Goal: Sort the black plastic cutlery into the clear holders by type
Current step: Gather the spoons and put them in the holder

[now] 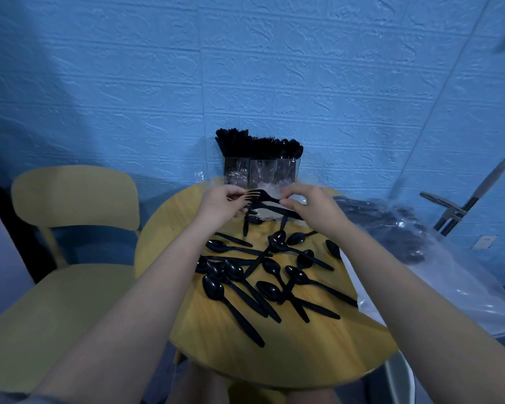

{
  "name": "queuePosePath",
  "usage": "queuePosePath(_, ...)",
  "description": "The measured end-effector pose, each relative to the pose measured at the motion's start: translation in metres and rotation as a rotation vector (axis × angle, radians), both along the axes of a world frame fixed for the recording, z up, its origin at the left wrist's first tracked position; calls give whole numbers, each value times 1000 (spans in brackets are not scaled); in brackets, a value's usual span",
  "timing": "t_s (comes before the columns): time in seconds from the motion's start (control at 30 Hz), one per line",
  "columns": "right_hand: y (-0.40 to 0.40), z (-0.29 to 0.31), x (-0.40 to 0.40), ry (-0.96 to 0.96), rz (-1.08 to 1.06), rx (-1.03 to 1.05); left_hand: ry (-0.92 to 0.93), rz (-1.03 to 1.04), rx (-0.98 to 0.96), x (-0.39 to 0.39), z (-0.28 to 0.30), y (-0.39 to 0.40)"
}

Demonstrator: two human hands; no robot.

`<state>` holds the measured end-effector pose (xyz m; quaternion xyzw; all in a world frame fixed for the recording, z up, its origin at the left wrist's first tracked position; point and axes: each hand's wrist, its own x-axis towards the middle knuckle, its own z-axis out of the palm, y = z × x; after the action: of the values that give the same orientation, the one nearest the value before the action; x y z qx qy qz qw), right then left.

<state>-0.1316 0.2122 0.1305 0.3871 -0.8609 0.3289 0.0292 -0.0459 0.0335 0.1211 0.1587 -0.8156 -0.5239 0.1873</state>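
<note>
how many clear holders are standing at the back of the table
3, side by side against the wall: left holder, middle holder, right holder, each packed with black cutlery.

Beyond the fingertips: three clear holders (261,170) packed with upright black cutlery block the far table edge.
Between the fingers: a black fork (260,194), held over clear wrappers.
Behind the fingers, under the wrists: scattered black spoons (239,272) cover the round yellow table (216,339).
Right of the fingers: a plastic bag of cutlery (397,228) crowds the rim.
Left of the fingers: bare tabletop, then a yellow chair (76,196).
</note>
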Motion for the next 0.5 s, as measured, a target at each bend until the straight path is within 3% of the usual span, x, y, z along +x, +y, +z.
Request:
queuePosePath(0.1, -4, 4, 4, -122, 3, -26, 56, -18, 114, -1, 5, 1)
queuePosePath(0.37, -9, -10, 7, -291, 27, -129, 78, -21, 88, -9, 6, 1)
queuePosePath(0.5, -10, -15, 8, -388, 16, -202, 58, -67, 165, -14, 2, 0)
